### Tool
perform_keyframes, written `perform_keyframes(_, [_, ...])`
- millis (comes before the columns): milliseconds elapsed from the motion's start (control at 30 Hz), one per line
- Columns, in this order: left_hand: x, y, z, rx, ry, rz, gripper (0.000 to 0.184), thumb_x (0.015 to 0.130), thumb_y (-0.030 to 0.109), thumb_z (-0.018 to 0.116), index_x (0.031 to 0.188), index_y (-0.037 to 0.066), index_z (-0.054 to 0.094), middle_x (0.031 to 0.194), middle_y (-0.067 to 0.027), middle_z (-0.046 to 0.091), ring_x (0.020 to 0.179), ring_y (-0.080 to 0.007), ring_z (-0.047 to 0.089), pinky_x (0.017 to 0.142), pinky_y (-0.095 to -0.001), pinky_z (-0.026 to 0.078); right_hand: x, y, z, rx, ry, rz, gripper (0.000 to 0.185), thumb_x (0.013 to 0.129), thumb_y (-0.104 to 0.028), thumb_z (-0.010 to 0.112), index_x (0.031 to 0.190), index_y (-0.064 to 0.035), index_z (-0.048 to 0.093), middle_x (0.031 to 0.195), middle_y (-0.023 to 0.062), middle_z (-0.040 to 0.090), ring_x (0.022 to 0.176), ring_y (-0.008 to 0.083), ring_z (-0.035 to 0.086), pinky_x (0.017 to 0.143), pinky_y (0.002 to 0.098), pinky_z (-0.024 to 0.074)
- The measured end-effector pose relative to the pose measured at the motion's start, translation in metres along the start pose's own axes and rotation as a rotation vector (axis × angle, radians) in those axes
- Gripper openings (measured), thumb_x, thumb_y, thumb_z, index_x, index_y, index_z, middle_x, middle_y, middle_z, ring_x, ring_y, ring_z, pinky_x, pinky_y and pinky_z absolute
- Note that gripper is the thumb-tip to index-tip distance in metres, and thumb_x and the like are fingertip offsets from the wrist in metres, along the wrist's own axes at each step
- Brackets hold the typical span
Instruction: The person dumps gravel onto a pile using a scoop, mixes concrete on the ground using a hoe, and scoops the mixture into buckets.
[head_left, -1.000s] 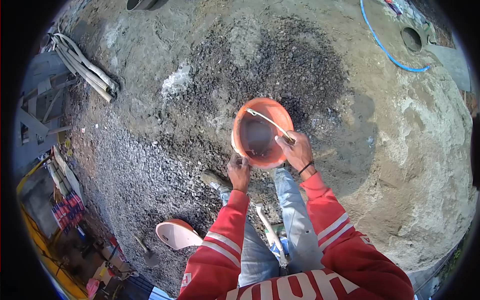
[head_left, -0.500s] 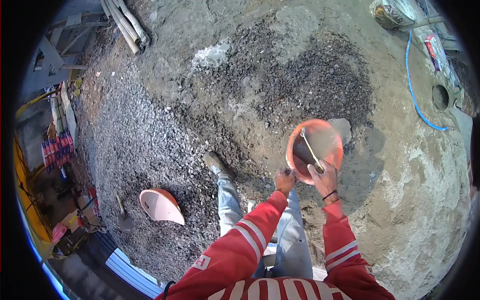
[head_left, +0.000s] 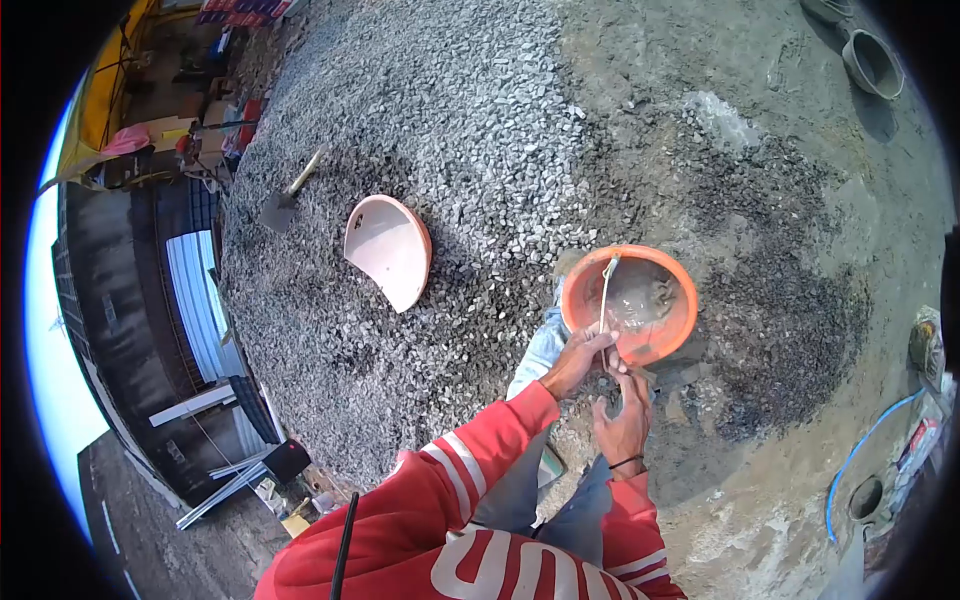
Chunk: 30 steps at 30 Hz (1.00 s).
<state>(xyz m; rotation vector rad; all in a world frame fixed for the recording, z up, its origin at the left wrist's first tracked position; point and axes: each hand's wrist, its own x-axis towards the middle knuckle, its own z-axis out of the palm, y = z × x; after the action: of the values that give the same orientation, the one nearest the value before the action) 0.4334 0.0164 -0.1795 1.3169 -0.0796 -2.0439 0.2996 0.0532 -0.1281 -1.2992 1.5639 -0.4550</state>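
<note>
From here I see gravel (head_left: 450, 150) left of and beyond the left hand (head_left: 580, 361); orange bucket (head_left: 673, 337) just ahead. Left pinches the handle (head_left: 605, 295); right hand (head_left: 624, 424) half-curled beside, can't tell if gripping. Looks like bucket-handling; next calls for a level hold.

Daylight: bright, hard, from the upper side. Sky (head_left: 58, 375): burnt-out white, left edge. Basin (head_left: 872, 66): dark shadow just below. Orange bucket (head_left: 674, 332): rim brightly lit. Building (head_left: 105, 260): dim. Lens: fisheye, straight lines bowed, corners black. Gravel (head_left: 480, 130): crisp texture.
</note>
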Motion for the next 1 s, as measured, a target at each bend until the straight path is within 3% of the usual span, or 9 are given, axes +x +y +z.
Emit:
perform_keyframes(133, [0.035, 0.078, -0.115, 0.631, 0.34, 0.194, 0.021, 0.09, 0.025, 0.057, 0.089, 0.004, 0.055, 0.074, -0.0039, 0.057, 0.061, -0.0132, 0.052, 0.058, -0.0303, 0.043, 0.006, 0.022, 0.021, -0.029, -0.099, 0.198, 0.039, 0.073, -0.002, 0.063, 0.112, -0.0015, 0.058, 0.11, 0.0174, 0.059, 0.103, 0.0322, 0.057, 0.09, 0.0391, 0.0463])
perform_keyframes(267, [0.069, 0.172, -0.189, 1.136, 0.649, 0.383, 0.033, 0.081, 0.035, 0.062, 0.079, 0.003, 0.061, 0.076, -0.0171, 0.063, 0.074, -0.0333, 0.061, 0.073, -0.0441, 0.047, -0.032, 0.127, 0.018, -0.094, 0.023, 0.442, 0.03, 0.076, -0.005, 0.065, 0.105, 0.0001, 0.061, 0.104, 0.015, 0.063, 0.088, 0.026, 0.064, 0.077, 0.0348, 0.0525])
perform_keyframes(367, [0.082, 0.237, -0.228, 1.236, 0.767, 0.344, 0.033, 0.081, 0.035, 0.059, 0.086, 0.004, 0.065, 0.091, -0.0232, 0.064, 0.089, -0.0398, 0.061, 0.08, -0.049, 0.047, -0.073, 0.176, -0.011, -0.325, 0.072, 0.611, 0.022, 0.077, -0.007, 0.065, 0.098, -0.0004, 0.065, 0.093, 0.0126, 0.066, 0.084, 0.0209, 0.064, 0.075, 0.0337, 0.0533])
perform_keyframes(567, [0.099, 0.292, -0.309, 1.223, 0.999, 0.551, 0.031, 0.084, 0.031, 0.055, 0.086, 0.001, 0.066, 0.092, -0.0245, 0.064, 0.089, -0.0392, 0.061, 0.082, -0.0485, 0.045, -0.186, 0.201, -0.054, -0.105, 0.099, 0.974, 0.009, 0.079, -0.007, 0.058, 0.085, -0.0022, 0.064, 0.082, 0.0089, 0.063, 0.065, 0.0182, 0.061, 0.056, 0.0298, 0.0516])
perform_keyframes(633, [0.099, 0.3, -0.315, 1.179, 0.96, 0.58, 0.028, 0.087, 0.026, 0.051, 0.087, 0.003, 0.066, 0.091, -0.0239, 0.064, 0.088, -0.0405, 0.06, 0.081, -0.0489, 0.045, -0.209, 0.149, -0.044, 0.092, 0.02, 1.534, 0.031, 0.084, -0.025, 0.057, 0.108, -0.0061, 0.059, 0.096, 0.0102, 0.061, 0.075, 0.0235, 0.059, 0.059, 0.0384, 0.0483])
perform_keyframes(667, [0.108, 0.294, -0.333, 1.144, 0.92, 0.591, 0.028, 0.087, 0.026, 0.05, 0.086, 0.004, 0.067, 0.09, -0.023, 0.064, 0.088, -0.0411, 0.06, 0.082, -0.0493, 0.045, -0.199, 0.077, -0.031, 0.181, -0.081, 1.571, 0.049, 0.087, -0.038, 0.056, 0.124, -0.0071, 0.052, 0.111, 0.0134, 0.058, 0.094, 0.0258, 0.058, 0.076, 0.043, 0.0487])
perform_keyframes(800, [0.087, 0.291, -0.323, 1.17, 1.026, 0.579, 0.027, 0.084, 0.022, 0.056, 0.104, 0.004, 0.059, 0.097, -0.0208, 0.063, 0.094, -0.0383, 0.059, 0.085, -0.0481, 0.045, -0.208, 0.028, -0.004, 0.516, -0.183, 1.547, 0.051, 0.087, -0.04, 0.056, 0.126, -0.0062, 0.051, 0.114, 0.014, 0.057, 0.097, 0.0255, 0.058, 0.079, 0.0416, 0.0479])
perform_keyframes(933, [0.044, 0.283, -0.268, 1.275, 1.296, 0.572, 0.061, 0.076, 0.019, 0.064, 0.131, 0.009, 0.04, 0.122, -0.0143, 0.047, 0.116, -0.034, 0.047, 0.092, -0.0504, 0.04, -0.204, 0.019, -0.009, 0.724, -0.162, 1.479, 0.054, 0.088, -0.042, 0.056, 0.127, -0.0053, 0.049, 0.117, 0.0147, 0.056, 0.1, 0.0252, 0.057, 0.082, 0.0402, 0.047])
perform_keyframes(1000, [0.022, 0.259, -0.236, 1.351, 1.082, 0.616, 0.062, 0.073, 0.015, 0.065, 0.13, 0.009, 0.042, 0.12, -0.0168, 0.045, 0.115, -0.036, 0.046, 0.094, -0.0484, 0.04, -0.208, 0.014, -0.014, 0.846, -0.121, 1.429, 0.056, 0.088, -0.043, 0.056, 0.128, -0.0049, 0.049, 0.118, 0.015, 0.056, 0.102, 0.0251, 0.057, 0.084, 0.0395, 0.0466])
